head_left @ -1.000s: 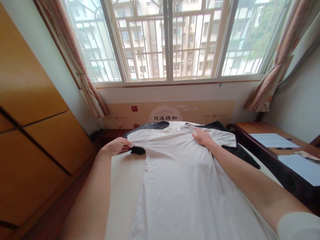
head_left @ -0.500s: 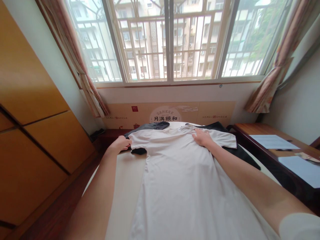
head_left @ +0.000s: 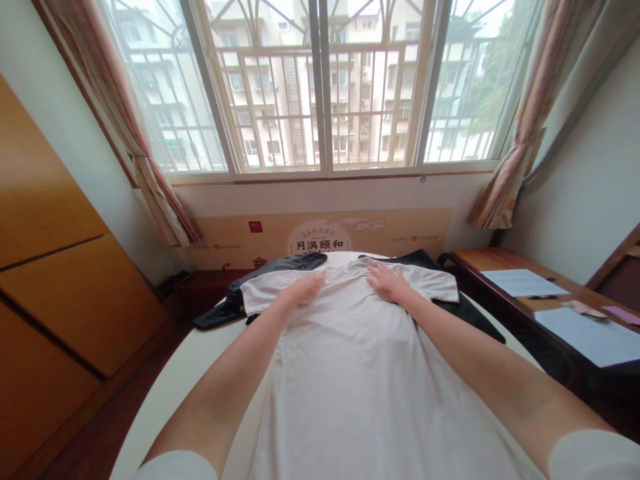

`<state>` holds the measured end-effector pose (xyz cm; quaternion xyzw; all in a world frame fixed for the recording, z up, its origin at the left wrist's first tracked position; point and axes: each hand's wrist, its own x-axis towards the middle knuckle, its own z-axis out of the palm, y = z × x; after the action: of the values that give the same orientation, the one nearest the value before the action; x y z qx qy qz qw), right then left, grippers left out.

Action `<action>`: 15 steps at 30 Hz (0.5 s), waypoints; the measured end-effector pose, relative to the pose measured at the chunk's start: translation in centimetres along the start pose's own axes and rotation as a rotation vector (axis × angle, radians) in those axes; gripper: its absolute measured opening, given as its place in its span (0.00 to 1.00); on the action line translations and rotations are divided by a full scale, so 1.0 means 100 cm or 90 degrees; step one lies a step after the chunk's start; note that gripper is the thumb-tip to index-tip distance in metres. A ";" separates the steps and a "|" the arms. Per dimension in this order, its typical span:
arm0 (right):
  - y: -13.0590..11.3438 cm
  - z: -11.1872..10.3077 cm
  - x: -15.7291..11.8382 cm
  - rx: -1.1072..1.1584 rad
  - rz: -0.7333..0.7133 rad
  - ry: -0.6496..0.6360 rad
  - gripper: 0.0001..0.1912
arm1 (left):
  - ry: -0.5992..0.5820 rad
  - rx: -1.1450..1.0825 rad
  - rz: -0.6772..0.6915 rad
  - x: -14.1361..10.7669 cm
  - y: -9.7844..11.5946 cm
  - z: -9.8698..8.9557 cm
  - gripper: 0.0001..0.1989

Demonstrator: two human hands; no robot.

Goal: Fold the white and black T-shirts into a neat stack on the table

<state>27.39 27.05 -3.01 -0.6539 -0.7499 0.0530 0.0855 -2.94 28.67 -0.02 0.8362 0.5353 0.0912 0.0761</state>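
A white T-shirt (head_left: 345, 360) lies spread on a round white table (head_left: 165, 380), its collar at the far edge and both sleeves out to the sides. My left hand (head_left: 306, 289), slightly blurred, is over the shirt's left shoulder, fingers stretched toward the collar. Flat on the fabric just right of the collar rests my right hand (head_left: 389, 283), its fingers spread. Dark clothing (head_left: 220, 313) sticks out beneath the left sleeve, and more dark cloth (head_left: 473, 316) shows under the right sleeve.
On the right stands a wooden desk (head_left: 473, 260) with white papers (head_left: 525, 283) and a pen on it. A printed cardboard panel (head_left: 415, 227) leans under the window behind the table. Wooden cabinets (head_left: 75, 293) are at the left.
My left hand has let go of the left sleeve edge and moved right onto the shirt near the collar. The left sleeve now lies flat. The camera view has shifted slightly.
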 end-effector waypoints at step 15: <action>0.024 -0.004 0.000 -0.006 0.015 -0.038 0.34 | 0.020 0.104 -0.199 0.031 0.013 0.038 0.38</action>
<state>29.75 27.34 -3.10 -0.6613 -0.7445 0.0701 0.0594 0.36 30.87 -3.21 0.7449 0.6654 0.0478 0.0127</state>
